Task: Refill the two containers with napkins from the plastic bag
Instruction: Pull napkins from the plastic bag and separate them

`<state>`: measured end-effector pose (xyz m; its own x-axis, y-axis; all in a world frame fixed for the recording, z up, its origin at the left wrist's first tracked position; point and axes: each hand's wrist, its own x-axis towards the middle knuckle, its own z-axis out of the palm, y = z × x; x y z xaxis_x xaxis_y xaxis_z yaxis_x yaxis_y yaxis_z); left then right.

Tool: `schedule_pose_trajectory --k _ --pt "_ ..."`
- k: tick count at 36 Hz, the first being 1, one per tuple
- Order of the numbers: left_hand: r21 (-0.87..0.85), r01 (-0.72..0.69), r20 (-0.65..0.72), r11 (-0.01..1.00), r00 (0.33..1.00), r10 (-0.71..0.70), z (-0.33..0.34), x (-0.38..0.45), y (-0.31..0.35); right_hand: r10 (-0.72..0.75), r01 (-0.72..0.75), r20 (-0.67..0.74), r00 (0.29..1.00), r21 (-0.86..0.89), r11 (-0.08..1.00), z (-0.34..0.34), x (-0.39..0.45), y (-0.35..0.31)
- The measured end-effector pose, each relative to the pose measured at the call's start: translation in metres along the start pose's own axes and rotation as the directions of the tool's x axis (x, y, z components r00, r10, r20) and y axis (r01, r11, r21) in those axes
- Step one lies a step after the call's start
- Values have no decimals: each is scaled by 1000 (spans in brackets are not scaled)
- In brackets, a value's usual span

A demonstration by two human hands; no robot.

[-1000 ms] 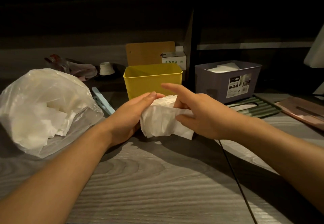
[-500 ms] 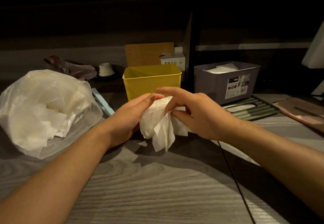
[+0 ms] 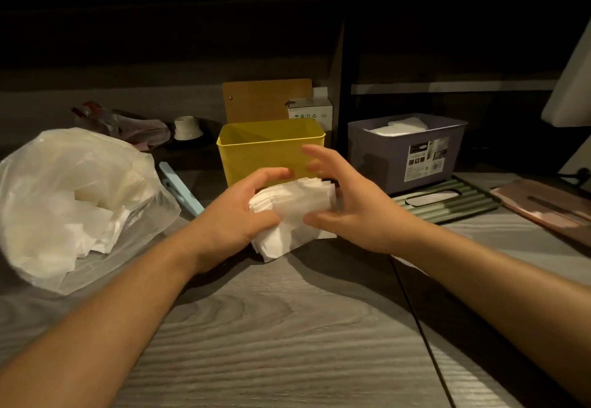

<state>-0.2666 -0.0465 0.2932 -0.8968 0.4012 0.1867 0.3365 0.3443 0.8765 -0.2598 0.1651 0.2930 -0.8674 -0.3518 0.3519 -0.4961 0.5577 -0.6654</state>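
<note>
A stack of white napkins [image 3: 294,206] stands on the grey wooden table, just in front of the yellow container [image 3: 256,155], whose visible inside shows no napkins. My left hand [image 3: 230,219] grips the stack's left end, fingers curled over its top and thumb on its front. My right hand [image 3: 351,209] is at the stack's right end, thumb touching the front, fingers spread and lifted, blurred. The purple container [image 3: 377,158] at the right holds napkins [image 3: 399,126]. The clear plastic bag [image 3: 64,203] with more napkins lies at the left.
A green ribbed lid [image 3: 454,203] and a pink lid [image 3: 543,206] lie right of the purple container. A light blue clip [image 3: 179,184] lies between bag and yellow container. A wooden board [image 3: 265,100], small white box [image 3: 310,108] and crumpled wrapper [image 3: 137,126] stand behind. A dark cable [image 3: 412,305] crosses the table.
The loose hanging napkins have been gathered into a tidier stack. My right hand's fingers have let go of the top and lifted, spread, while my left hand kept its grip.
</note>
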Motion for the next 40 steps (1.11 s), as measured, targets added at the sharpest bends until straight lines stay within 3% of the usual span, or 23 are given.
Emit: schedule_pose_trajectory --k 7,12,22,29,33,40 --pt "60 -14 29 998 1000 12 -3 2 -5 139 -139 14 990 180 974 2 -4 6" --pt "61 -34 -90 998 995 39 0 3 -7 182 -162 -40 982 301 940 6 -7 2" --pt "9 -4 -96 1000 995 5 25 4 0 256 -185 -92 962 468 864 11 -4 0" --pt "-34 -20 -203 999 979 13 26 9 0 250 -192 -81 965 431 881 12 -3 -3" --pt "-83 12 -155 996 988 -25 27 7 0 205 -177 -26 978 405 897 15 -5 -7" --pt "-155 28 -186 988 981 -57 20 8 0 222 -189 -29 975 425 885 12 -5 -7"
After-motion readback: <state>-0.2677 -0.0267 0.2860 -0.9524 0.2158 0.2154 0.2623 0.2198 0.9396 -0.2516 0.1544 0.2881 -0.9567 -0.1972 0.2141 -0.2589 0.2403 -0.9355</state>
